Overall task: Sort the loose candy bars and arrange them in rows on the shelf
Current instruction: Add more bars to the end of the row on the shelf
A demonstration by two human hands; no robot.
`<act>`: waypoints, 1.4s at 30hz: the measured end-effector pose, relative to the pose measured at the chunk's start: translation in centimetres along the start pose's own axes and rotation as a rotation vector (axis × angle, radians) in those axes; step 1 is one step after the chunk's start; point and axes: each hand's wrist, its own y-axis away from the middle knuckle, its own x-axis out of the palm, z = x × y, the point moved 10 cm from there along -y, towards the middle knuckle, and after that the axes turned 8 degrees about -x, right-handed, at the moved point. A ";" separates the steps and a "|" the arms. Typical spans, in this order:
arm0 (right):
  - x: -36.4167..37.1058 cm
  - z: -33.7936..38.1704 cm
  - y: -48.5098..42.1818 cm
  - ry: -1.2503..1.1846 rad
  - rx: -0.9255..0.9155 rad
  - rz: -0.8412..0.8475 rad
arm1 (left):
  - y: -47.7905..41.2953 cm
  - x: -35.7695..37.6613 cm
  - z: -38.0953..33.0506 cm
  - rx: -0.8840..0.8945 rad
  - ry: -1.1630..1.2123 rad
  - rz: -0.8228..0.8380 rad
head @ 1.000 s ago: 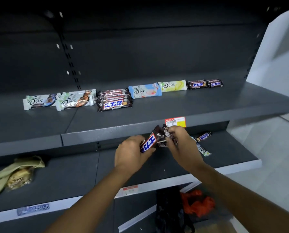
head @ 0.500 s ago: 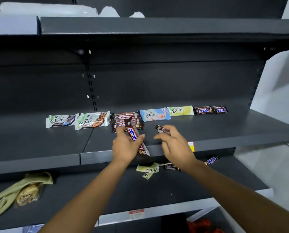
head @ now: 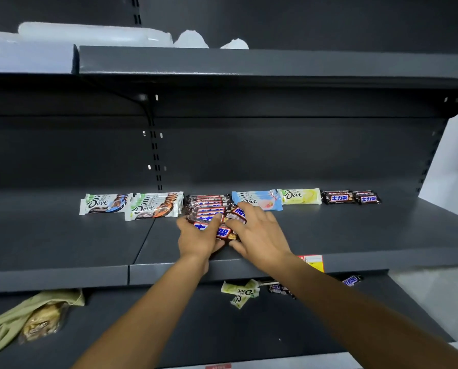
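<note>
Left hand [head: 197,237] round front Snickers bar [head: 224,233]

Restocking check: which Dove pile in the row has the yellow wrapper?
The rightmost Dove pile, between the blue Dove pile and the small Snickers bars.

Dim, soft, wide-angle edge distortion

Matt grey metal shelf [head: 355,235], glossy foil-like candy bars [head: 209,206], perhaps rubber gloves [head: 14,320].
</note>
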 end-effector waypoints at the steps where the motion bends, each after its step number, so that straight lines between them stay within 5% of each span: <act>1: 0.3 -0.2 -0.4 0.022 0.008 -0.004 | -0.6 0.0 0.1 -0.021 0.017 0.004; 6: 2.3 -1.0 -2.0 0.031 0.033 0.017 | -3.3 -0.5 0.2 -0.073 -0.038 0.032; 18: 7.4 -2.3 -4.4 -0.003 0.059 0.126 | -6.6 -3.3 -1.5 0.168 -0.806 -0.204; 34: 9.3 -2.7 -5.4 -0.177 0.029 0.118 | -8.5 -3.3 -1.8 0.234 -0.846 -0.271; 42: 7.8 -4.4 -5.0 -0.350 0.070 -0.017 | -8.0 -2.7 -2.1 0.296 -0.957 -0.295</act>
